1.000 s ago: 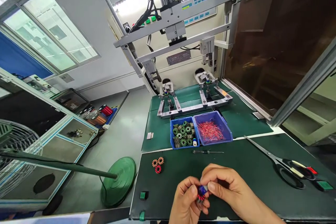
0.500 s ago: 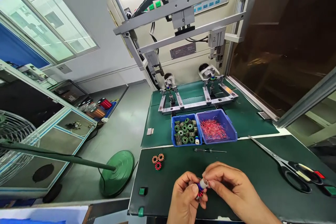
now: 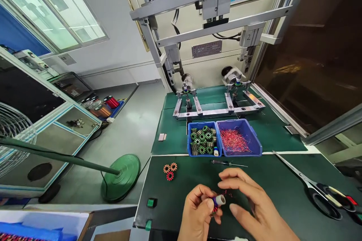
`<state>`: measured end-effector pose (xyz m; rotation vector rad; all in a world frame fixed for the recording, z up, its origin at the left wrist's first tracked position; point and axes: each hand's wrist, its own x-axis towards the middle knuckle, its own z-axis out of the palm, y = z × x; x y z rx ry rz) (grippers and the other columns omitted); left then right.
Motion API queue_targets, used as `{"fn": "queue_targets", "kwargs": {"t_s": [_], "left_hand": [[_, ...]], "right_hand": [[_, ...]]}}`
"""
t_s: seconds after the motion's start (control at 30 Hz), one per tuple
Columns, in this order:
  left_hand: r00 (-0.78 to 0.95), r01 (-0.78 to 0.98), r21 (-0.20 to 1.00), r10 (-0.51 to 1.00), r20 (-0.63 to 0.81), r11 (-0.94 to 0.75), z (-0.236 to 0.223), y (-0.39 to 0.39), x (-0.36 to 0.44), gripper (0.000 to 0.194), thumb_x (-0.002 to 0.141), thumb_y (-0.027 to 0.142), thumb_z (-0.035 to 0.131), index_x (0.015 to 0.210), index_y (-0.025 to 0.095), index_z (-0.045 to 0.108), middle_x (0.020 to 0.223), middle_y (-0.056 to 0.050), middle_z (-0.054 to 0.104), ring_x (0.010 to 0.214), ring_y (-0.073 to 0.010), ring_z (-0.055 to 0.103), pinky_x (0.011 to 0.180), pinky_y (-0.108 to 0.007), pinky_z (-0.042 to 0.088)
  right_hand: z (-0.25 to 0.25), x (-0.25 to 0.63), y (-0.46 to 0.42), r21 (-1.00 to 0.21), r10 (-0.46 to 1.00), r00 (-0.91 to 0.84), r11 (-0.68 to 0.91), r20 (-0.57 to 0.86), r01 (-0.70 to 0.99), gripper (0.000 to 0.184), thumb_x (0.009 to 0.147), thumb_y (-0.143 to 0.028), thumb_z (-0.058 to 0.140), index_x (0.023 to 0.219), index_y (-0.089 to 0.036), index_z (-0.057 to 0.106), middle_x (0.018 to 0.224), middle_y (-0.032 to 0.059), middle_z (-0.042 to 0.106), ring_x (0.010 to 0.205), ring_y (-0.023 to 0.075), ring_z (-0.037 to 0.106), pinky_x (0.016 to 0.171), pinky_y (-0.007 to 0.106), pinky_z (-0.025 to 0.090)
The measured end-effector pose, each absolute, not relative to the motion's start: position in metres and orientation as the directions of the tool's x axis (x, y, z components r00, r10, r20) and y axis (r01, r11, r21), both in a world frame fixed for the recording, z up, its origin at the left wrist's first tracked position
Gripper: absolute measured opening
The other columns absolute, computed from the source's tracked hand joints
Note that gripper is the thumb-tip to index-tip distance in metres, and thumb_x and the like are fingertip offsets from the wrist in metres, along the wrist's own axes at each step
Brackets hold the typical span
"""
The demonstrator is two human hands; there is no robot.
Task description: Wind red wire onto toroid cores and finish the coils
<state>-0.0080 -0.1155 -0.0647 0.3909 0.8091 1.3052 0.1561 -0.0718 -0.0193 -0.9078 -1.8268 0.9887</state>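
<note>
My left hand (image 3: 199, 209) is closed around a small stator core wound with red wire (image 3: 215, 209), most of it hidden by the fingers. A short tube, blue with a pale grey end (image 3: 220, 200), sticks out of that grip toward the right. Beside it, my right hand (image 3: 251, 199) is open, thumb and fingers apart, touching nothing. Tiny red wire bits (image 3: 228, 193) show in the gap between the hands. Farther left on the green mat lie several wound stators (image 3: 170, 176), one red and the others orange.
Beyond the hands stand a blue bin of green stator cores (image 3: 189, 141) and one with red wire scraps (image 3: 256, 147). A screwdriver (image 3: 223, 163) lies before them, large scissors (image 3: 308, 182) at right. Behind is a metal winding fixture (image 3: 215, 113); a green switch (image 3: 151, 203) sits front left.
My right hand has opened and drawn back from the tube, where its fingers were pinched before. My left hand keeps its grip. The camera view has shifted slightly.
</note>
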Motion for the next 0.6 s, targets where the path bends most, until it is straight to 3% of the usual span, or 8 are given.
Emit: {"fn": "queue_targets", "kwargs": {"t_s": [0.07, 0.2, 0.4, 0.6], "left_hand": [[0.043, -0.693, 0.679, 0.954, -0.297, 0.242, -0.063, -0.114, -0.007, 0.035, 0.063, 0.04, 0.091, 0.075, 0.015, 0.069, 0.06, 0.002, 0.061, 0.051, -0.0084, 0.058, 0.046, -0.017, 0.045], [-0.026, -0.7, 0.679, 0.942, -0.334, 0.221, -0.055, -0.114, -0.01, 0.036, 0.061, 0.04, 0.092, 0.076, 0.015, 0.072, 0.062, 0.0, 0.065, 0.054, -0.0098, 0.062, 0.047, -0.016, 0.046], [-0.084, -0.76, 0.624, 0.925, -0.371, 0.181, -0.043, -0.103, -0.017, 0.032, 0.064, 0.037, 0.091, 0.077, 0.015, 0.072, 0.072, -0.003, 0.071, 0.06, -0.0107, 0.065, 0.053, -0.018, 0.051], [-0.236, -0.783, 0.615, 0.869, -0.434, 0.094, -0.055, -0.088, -0.012, 0.039, 0.059, 0.04, 0.093, 0.081, 0.015, 0.074, 0.08, -0.006, 0.074, 0.066, -0.0133, 0.069, 0.06, -0.021, 0.056]], "right_hand": [[-0.015, 0.157, -0.07, -0.842, 0.829, -0.445, 0.478, 0.339, 0.249, 0.02, 0.086, -0.022, 0.063, 0.103, -0.028, 0.072, 0.115, 0.0087, 0.066, 0.104, 0.0217, 0.067, 0.083, 0.03, 0.059], [-0.012, 0.154, -0.053, -0.805, 0.798, -0.478, 0.53, 0.367, 0.266, 0.012, 0.093, -0.024, 0.06, 0.094, -0.029, 0.071, 0.108, 0.005, 0.068, 0.111, 0.0213, 0.062, 0.089, 0.032, 0.056], [-0.026, 0.132, -0.016, -0.827, 0.822, -0.437, 0.502, 0.366, 0.251, 0.015, 0.097, -0.022, 0.055, 0.088, -0.024, 0.067, 0.092, 0.0008, 0.071, 0.087, 0.0147, 0.068, 0.078, 0.026, 0.056], [-0.053, 0.149, -0.023, -0.705, 0.804, -0.089, 0.564, 0.588, 0.43, 0.009, 0.094, -0.019, 0.06, 0.095, -0.024, 0.067, 0.093, 0.0019, 0.071, 0.087, 0.0151, 0.068, 0.082, 0.027, 0.053]]}}
